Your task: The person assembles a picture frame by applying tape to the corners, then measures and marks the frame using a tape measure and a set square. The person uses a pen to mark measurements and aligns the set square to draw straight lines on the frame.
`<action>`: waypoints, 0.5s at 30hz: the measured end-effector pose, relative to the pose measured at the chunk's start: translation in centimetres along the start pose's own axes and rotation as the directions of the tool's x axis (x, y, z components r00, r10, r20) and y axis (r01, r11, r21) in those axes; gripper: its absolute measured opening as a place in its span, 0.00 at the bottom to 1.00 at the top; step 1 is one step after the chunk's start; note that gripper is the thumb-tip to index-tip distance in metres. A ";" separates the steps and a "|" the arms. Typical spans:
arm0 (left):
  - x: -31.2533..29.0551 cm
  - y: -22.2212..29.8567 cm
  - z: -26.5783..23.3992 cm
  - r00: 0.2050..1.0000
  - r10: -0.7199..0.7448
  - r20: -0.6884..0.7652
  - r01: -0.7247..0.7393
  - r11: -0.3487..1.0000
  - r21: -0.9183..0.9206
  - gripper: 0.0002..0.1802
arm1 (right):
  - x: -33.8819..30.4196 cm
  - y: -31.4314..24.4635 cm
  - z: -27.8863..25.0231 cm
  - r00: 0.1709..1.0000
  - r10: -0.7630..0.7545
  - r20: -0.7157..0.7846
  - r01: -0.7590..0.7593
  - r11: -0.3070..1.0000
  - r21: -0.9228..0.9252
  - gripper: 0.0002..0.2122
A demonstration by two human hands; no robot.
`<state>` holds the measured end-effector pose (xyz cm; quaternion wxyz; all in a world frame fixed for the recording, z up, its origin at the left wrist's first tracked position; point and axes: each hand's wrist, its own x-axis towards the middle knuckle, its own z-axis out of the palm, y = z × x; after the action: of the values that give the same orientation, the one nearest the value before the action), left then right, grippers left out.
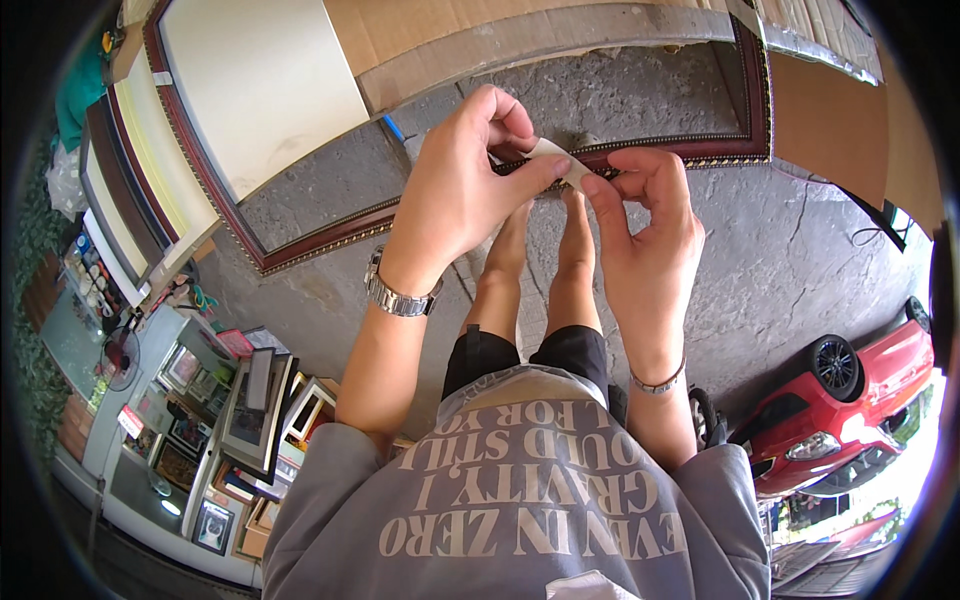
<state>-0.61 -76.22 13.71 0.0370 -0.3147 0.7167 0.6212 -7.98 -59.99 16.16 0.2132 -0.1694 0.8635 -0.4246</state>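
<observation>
A short, pale strip [546, 148], like tape or paper, is stretched between my two hands at chest height. My left hand [465, 180], with a metal watch on its wrist, pinches one end between thumb and fingers. The thumb and index finger of my right hand [650, 225] close on the other end; a thin bracelet circles that wrist. Just beyond and below the hands is a large dark red picture frame [715, 148] with gold beading along its edge. My hands hide the middle of its near side.
A cream board [260, 90] and brown cardboard [430, 75] lie at the far side of the frame. Framed pictures [250, 410] and a fan [121, 360] stand to the left. A red car [840, 400] is at the right, over grey concrete floor [740, 280].
</observation>
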 end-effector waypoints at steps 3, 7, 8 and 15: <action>-0.2 0.3 -0.2 0.999 0.026 0.023 -0.030 0.984 0.176 0.16 | 0.0 -0.1 -0.1 1.000 -0.007 -0.007 0.007 1.000 0.028 0.10; -0.1 0.5 -0.1 0.994 0.103 0.036 -0.107 0.989 0.105 0.11 | 0.0 -0.1 -0.3 0.998 0.067 0.015 -0.068 0.992 0.109 0.09; -0.2 0.6 0.0 0.992 0.127 0.018 -0.128 0.986 0.108 0.11 | 0.2 0.0 -0.2 0.997 0.072 0.015 -0.073 0.986 0.149 0.08; -0.3 0.5 0.2 0.992 0.123 -0.011 -0.120 0.984 0.134 0.11 | 0.6 0.5 -0.1 0.998 0.054 -0.007 -0.052 0.981 0.187 0.08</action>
<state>-0.73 -75.88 14.24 0.0130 -0.2731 0.7749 0.5699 -8.55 -59.89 15.65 0.2341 -0.1230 0.8255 -0.4987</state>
